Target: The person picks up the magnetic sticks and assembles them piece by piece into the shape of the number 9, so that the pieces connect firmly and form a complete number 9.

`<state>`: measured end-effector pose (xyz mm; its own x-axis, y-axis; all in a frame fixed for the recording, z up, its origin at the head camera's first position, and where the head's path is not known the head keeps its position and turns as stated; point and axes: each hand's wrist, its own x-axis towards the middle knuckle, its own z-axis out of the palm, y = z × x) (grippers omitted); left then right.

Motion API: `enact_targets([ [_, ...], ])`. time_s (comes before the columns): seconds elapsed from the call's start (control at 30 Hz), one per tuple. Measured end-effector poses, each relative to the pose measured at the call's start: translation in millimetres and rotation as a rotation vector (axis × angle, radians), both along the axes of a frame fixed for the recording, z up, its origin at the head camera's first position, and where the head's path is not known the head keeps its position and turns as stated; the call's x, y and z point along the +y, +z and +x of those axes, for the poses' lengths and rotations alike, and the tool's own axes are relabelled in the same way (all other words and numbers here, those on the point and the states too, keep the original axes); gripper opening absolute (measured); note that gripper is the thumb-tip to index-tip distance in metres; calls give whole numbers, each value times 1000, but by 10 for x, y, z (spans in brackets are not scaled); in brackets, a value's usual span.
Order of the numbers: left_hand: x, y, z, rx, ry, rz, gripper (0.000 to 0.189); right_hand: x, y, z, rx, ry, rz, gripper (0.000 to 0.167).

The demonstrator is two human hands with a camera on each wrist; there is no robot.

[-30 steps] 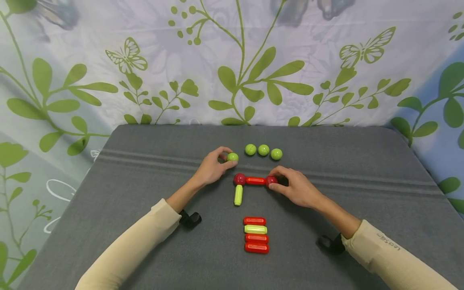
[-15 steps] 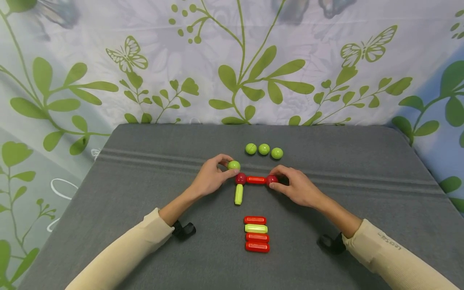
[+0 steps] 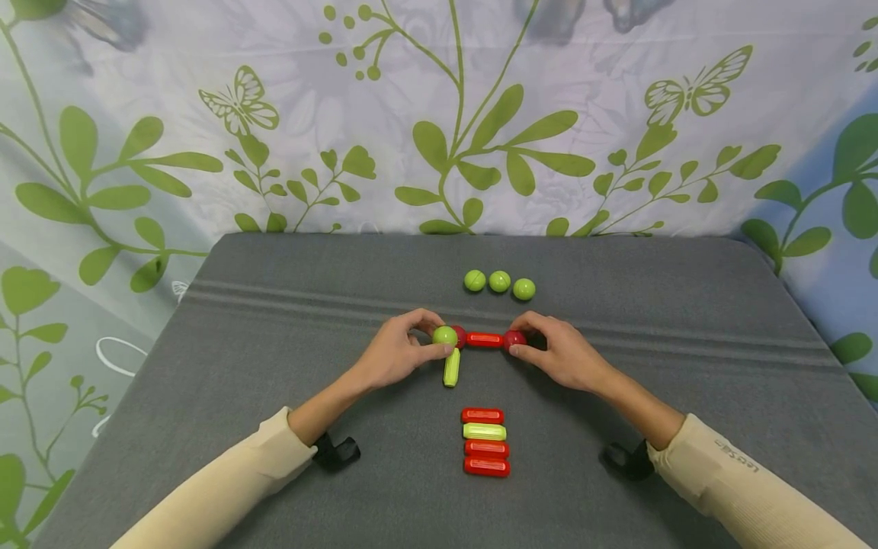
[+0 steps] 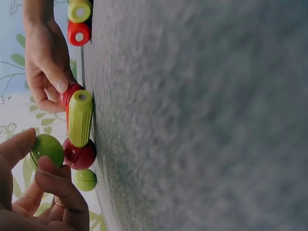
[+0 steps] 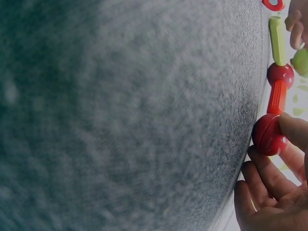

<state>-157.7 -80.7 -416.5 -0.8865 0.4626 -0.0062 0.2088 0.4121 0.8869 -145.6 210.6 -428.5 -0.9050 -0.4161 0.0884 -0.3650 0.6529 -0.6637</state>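
My left hand (image 3: 392,354) pinches a green ball (image 3: 443,336) between thumb and fingers. In the left wrist view this ball (image 4: 48,149) is held up off the grey cloth, over the left dark red ball (image 4: 81,155). My right hand (image 3: 565,354) grips the right dark red ball (image 3: 513,340), which rests on the cloth. A red rod (image 3: 484,340) lies between the two red balls, its ends against them. From the left red ball a lime-yellow ribbed rod (image 3: 451,369) runs toward me; its pale round end tip (image 4: 83,96) shows in the left wrist view.
Three green balls (image 3: 500,281) sit in a row farther back. Nearer me lie a red rod (image 3: 482,415), a lime rod (image 3: 485,432) and two more red rods (image 3: 487,466), side by side. Behind the grey-covered table (image 3: 309,267) hangs a leaf-patterned curtain (image 3: 384,114).
My left hand has brought the green ball toward me, from behind the left red ball to a place overlapping it in the head view. The right hand stays on its red ball.
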Motion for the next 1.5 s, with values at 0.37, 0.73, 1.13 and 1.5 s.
enact_targets([
  [0.37,-28,7,146,-24,-62,-61,30,-2,-5,-9,-4,3,7,21],
  [0.73,-93,-22,176,-24,-174,-52,33,4,6,-4,-15,2,10,22],
  [1.13,-118,1,247,-83,-289,-61,38,9,5,-8,-2,12,2,22],
  [1.5,-141,0,237,-144,-372,-80,48,5,20,0,-6,9,8,22],
])
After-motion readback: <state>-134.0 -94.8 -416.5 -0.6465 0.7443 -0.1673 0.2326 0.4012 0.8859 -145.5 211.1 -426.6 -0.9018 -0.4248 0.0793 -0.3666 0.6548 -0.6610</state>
